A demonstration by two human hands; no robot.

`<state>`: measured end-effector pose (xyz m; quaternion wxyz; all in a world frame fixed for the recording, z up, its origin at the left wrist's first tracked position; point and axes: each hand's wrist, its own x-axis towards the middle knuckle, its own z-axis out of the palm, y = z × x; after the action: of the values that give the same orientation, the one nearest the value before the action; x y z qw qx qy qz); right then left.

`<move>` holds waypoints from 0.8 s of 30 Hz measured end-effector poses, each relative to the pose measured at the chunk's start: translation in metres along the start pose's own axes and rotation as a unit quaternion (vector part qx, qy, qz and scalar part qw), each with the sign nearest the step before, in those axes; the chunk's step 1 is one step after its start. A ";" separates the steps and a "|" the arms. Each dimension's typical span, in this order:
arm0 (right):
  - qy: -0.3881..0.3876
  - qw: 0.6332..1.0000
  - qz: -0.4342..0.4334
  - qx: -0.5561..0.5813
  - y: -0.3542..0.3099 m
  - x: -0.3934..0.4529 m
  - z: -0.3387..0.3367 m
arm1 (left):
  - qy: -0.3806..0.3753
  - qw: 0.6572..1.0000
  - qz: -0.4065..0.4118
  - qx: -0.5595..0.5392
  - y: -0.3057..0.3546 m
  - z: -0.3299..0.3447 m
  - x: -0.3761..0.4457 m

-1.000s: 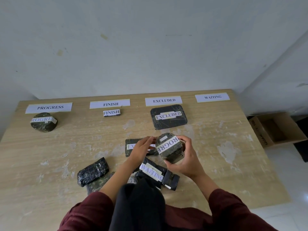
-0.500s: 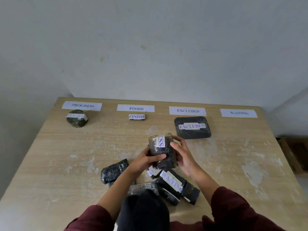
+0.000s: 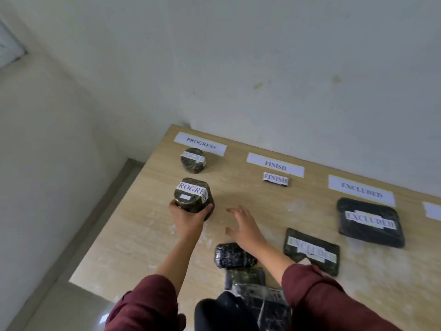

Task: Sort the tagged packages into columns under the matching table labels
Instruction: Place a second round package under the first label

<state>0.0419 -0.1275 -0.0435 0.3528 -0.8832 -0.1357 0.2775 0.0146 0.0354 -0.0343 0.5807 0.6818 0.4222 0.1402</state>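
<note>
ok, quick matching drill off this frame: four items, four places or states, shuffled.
Items:
1. left hand
2. right hand
3. small FINISH package
4. large EXCLUDED package

States:
A. open, holding nothing
B. under the EXCLUDED label
C. gripping a PROGRESS package
D. under the FINISH label

Pairs: 1-C, 2-A, 3-D, 4-B
</note>
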 end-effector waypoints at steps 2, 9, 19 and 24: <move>-0.014 0.996 -0.013 -0.087 -0.012 0.015 0.015 | 0.021 1.000 0.021 -0.009 0.000 -0.004 0.019; -0.043 0.970 -0.019 -0.238 -0.019 0.047 0.049 | 0.051 0.997 0.041 -0.048 -0.015 0.000 0.075; -0.021 0.969 -0.040 -0.244 -0.012 0.044 0.047 | 0.046 0.997 0.051 -0.028 -0.018 0.004 0.092; -0.023 0.969 -0.036 -0.244 -0.011 0.044 0.047 | 0.006 0.997 0.080 -0.001 -0.022 -0.005 0.092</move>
<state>0.0491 -0.0749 -0.0810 0.1332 -0.9304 -0.2395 0.2433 0.0577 0.1064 -0.0806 0.5657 0.7118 0.3701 0.1905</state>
